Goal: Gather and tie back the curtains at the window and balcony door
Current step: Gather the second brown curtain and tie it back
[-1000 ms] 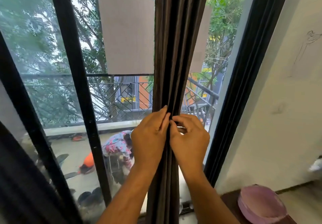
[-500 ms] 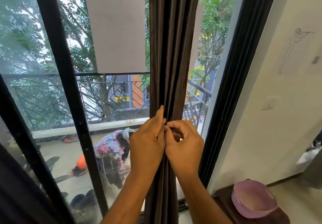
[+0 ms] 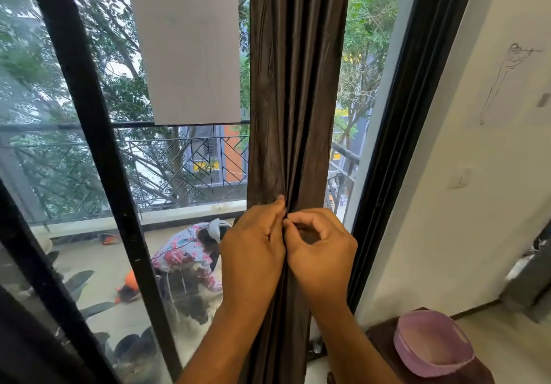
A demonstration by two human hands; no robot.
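At window — both hands [image 3: 253, 246] [image 3: 323, 252] pinch gathered curtain [image 3: 293, 85].

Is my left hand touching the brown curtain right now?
Touching. The head view shows the left hand pressed against the gathered brown curtain, its fingers on the folds.

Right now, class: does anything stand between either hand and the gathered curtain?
Nothing visible does. The left hand and right hand both already grip the brown curtain, pinching its folds where their fingertips meet. The pink basket sits low to the right, apart from them.
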